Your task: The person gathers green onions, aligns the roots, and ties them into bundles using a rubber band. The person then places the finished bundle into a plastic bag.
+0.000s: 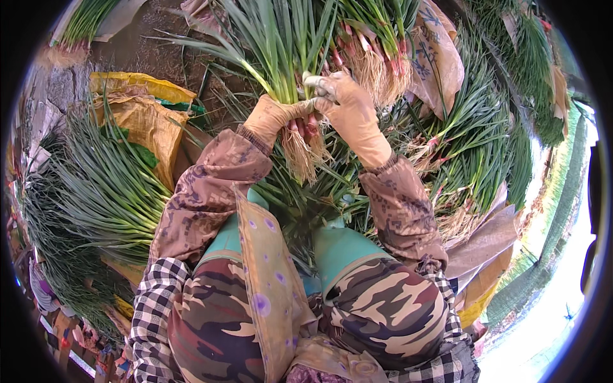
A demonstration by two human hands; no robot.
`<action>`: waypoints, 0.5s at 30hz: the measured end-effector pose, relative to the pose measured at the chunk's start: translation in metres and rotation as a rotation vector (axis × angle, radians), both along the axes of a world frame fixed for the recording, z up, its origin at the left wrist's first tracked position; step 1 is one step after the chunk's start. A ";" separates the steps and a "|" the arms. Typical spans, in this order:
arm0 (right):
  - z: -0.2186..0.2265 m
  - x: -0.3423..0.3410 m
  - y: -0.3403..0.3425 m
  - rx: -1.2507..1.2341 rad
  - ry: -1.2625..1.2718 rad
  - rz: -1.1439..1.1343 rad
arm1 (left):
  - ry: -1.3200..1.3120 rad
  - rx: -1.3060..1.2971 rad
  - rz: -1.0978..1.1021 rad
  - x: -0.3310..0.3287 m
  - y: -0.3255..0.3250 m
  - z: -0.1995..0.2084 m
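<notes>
Above my knees, my left hand (271, 119) in a tan glove is wrapped round a bunch of green onions (281, 67) just above the roots. Their long leaves point away from me, and pale stringy roots (299, 156) hang below reddish bulbs on my side. My right hand (351, 115), gloved alike, closes with curled fingers on the right side of the same bunch, its fingertips meeting the left thumb. Just beyond the right hand lies another bunch of green onions (377, 64) with red stems and dangling roots.
Piles of green onions lie at the left (112, 185) and right (485, 140). A yellow-brown woven sack (150, 127) lies at the left, a pale sack (437, 60) at the upper right. A bundle (83, 25) rests far left. My green boots (345, 249) stand below.
</notes>
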State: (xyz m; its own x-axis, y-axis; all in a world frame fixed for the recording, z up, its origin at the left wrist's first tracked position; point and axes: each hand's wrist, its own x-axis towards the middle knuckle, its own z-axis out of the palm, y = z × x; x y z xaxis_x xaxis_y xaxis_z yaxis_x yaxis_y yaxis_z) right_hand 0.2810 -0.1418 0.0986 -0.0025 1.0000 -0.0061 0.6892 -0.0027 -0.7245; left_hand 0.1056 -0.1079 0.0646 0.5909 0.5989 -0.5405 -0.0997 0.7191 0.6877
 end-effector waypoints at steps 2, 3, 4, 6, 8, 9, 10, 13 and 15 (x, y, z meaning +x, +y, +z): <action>-0.005 -0.002 0.000 0.081 0.115 0.076 | -0.001 0.015 -0.042 -0.002 0.002 0.006; -0.002 -0.007 0.001 0.041 0.013 0.082 | -0.024 -0.012 -0.011 -0.004 0.001 0.008; -0.009 -0.006 0.001 0.012 -0.132 0.016 | -0.026 -0.007 -0.016 -0.005 0.003 0.009; -0.033 -0.003 0.003 -0.049 -0.417 -0.109 | -0.150 -0.056 -0.016 -0.007 0.001 0.022; -0.032 0.026 0.000 -0.208 -0.357 -0.242 | -0.228 -0.076 0.033 -0.003 -0.002 0.015; -0.028 0.035 -0.008 -0.344 -0.210 -0.252 | -0.256 -0.066 0.012 -0.001 0.000 0.021; -0.019 0.037 -0.011 -0.475 -0.061 -0.252 | -0.243 -0.081 -0.097 -0.009 0.009 0.012; 0.008 0.017 -0.032 -0.518 0.672 -0.174 | -0.236 -0.077 0.000 -0.008 0.002 0.009; 0.019 -0.002 -0.040 -0.593 0.843 -0.102 | -0.239 -0.088 -0.010 -0.009 0.005 0.015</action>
State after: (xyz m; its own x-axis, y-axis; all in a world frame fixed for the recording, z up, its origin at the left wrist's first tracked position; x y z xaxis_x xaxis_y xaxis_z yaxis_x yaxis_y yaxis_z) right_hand 0.2794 -0.1816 0.1179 -0.1501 0.8324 -0.5335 -0.0647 -0.5467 -0.8348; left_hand 0.0963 -0.1031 0.0801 0.7139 0.5496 -0.4340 -0.2451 0.7766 0.5803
